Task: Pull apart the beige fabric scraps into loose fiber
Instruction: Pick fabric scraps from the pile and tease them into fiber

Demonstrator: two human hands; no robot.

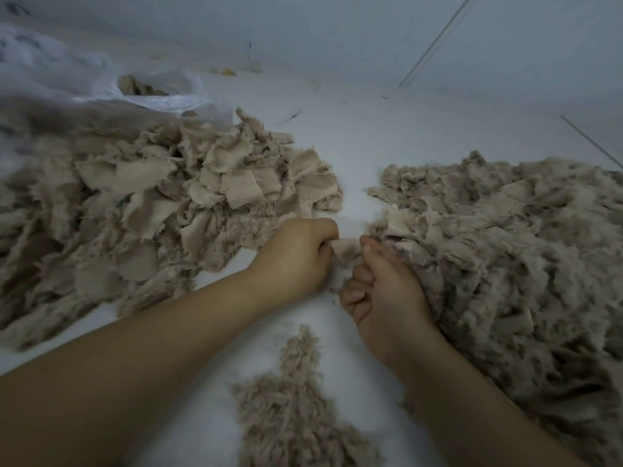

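Observation:
A small beige fabric scrap [347, 251] is stretched between my two hands at the centre of the view. My left hand [296, 257] grips its left edge with curled fingers. My right hand [384, 284] pinches its right edge, its fingers curled toward the palm. A large heap of beige scraps [161, 197] lies to the left on the white floor. To the right spreads a heap of looser, frayed pieces and fiber [505, 251], which my right hand touches. A smaller mound of loose fiber [296, 399] lies between my forearms.
A clear plastic bag [111, 82] holding more beige scraps lies at the back left, behind the left heap. The white floor [354, 136] meets a pale wall at the back. Small bits of debris [227, 71] lie near the wall.

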